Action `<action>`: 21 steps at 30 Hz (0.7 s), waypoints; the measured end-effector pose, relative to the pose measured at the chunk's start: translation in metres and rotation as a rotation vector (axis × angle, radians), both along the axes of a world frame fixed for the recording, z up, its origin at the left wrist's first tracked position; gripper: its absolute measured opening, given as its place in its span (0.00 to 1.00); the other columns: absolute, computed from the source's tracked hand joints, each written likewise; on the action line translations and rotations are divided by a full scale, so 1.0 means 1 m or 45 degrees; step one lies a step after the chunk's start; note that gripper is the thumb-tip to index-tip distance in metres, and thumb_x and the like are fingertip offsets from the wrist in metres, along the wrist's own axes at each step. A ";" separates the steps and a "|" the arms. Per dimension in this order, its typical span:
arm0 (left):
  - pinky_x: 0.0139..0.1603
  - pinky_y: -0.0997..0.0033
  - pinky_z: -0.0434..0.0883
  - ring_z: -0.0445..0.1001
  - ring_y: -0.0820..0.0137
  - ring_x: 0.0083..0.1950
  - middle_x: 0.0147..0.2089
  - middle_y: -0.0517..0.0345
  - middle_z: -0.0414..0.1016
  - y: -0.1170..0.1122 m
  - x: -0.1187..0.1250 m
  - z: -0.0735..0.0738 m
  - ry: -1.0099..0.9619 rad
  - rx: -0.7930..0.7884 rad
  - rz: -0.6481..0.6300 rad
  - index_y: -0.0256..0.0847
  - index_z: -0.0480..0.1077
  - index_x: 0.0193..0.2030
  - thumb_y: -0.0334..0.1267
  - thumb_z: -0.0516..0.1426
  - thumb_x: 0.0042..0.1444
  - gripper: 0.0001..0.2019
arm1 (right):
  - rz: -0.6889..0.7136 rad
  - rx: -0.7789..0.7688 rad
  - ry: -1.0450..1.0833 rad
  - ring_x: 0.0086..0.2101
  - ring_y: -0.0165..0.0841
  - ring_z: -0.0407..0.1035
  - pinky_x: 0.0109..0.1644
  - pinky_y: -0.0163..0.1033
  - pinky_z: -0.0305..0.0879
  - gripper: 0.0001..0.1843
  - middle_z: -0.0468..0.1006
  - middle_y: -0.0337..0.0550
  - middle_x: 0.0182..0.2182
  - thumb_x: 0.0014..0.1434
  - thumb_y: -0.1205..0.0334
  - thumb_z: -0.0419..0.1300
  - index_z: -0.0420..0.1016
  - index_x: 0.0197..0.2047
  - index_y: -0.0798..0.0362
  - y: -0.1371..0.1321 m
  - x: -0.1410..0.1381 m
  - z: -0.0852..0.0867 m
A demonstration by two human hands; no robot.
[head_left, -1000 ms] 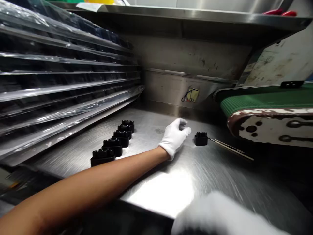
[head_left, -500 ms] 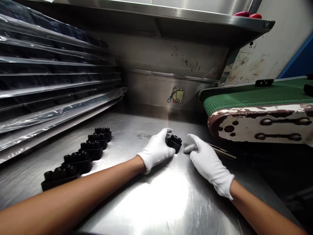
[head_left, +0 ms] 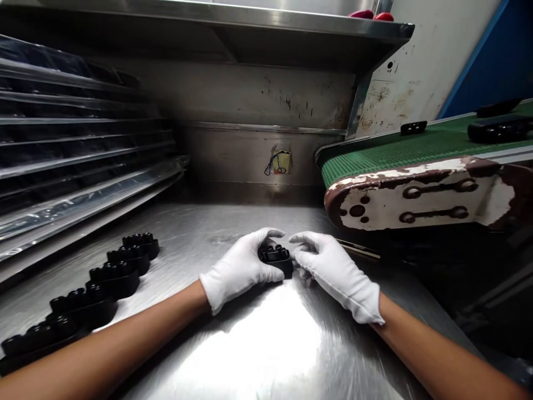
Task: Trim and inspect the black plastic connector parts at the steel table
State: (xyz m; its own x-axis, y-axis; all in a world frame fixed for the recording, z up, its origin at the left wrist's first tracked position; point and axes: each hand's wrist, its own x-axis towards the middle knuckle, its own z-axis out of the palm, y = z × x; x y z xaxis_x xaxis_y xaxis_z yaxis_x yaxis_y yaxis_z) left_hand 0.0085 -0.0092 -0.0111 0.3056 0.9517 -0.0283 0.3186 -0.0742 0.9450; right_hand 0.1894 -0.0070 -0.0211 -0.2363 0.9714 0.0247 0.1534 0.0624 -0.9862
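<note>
My left hand (head_left: 245,264), in a white glove, curves its fingers and thumb around a black plastic part (head_left: 278,260) with rounded knobs on top. The part stands on the steel table (head_left: 266,344), knobs upward. At its right end is my right hand (head_left: 328,269), also gloved in white, with bent fingers a little apart. Its fingertips are very near the part; whether they touch it I cannot tell. To the left, similar black parts (head_left: 119,276) stand in a slanting row, partly behind my left forearm.
Wrapped trays (head_left: 83,144) are stacked at the left. A green conveyor belt (head_left: 375,155) ends at the right, carrying black pieces (head_left: 499,129). Overhead runs a steel shelf (head_left: 250,16) with red objects (head_left: 383,16) on it. A yellow patch with a cord (head_left: 281,162) is on the back wall.
My view has swung to the right. The part in my left hand has turned to lie more sideways. My right hand has come in beside it, its fingers more bent.
</note>
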 end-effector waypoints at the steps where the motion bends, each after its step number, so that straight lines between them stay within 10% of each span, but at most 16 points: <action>1: 0.46 0.64 0.72 0.76 0.62 0.43 0.41 0.58 0.78 -0.001 0.001 0.000 -0.043 -0.015 0.001 0.43 0.67 0.53 0.28 0.67 0.42 0.29 | 0.010 -0.020 0.055 0.18 0.27 0.63 0.20 0.33 0.60 0.11 0.70 0.35 0.22 0.56 0.65 0.58 0.73 0.43 0.55 -0.001 0.001 0.002; 6: 0.38 0.71 0.72 0.75 0.69 0.35 0.33 0.59 0.78 -0.005 0.006 0.003 -0.168 -0.042 -0.017 0.37 0.70 0.36 0.27 0.67 0.41 0.15 | -0.017 -0.086 0.184 0.19 0.27 0.63 0.18 0.30 0.59 0.09 0.71 0.36 0.20 0.56 0.62 0.62 0.73 0.40 0.54 -0.004 0.001 0.008; 21: 0.24 0.81 0.69 0.71 0.75 0.28 0.31 0.68 0.72 -0.017 0.014 0.005 -0.493 -0.045 0.075 0.42 0.65 0.39 0.22 0.64 0.43 0.19 | 0.179 -0.106 0.381 0.21 0.27 0.67 0.17 0.30 0.58 0.17 0.71 0.36 0.31 0.51 0.68 0.66 0.71 0.45 0.50 -0.021 -0.005 0.016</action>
State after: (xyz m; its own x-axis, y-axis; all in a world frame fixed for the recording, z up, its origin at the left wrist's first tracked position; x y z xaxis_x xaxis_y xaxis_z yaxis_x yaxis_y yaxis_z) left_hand 0.0222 -0.0261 -0.0057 0.2451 0.9684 0.0455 -0.0593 -0.0319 0.9977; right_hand 0.1842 -0.0277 -0.0052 -0.3624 0.9314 0.0351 -0.1479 -0.0203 -0.9888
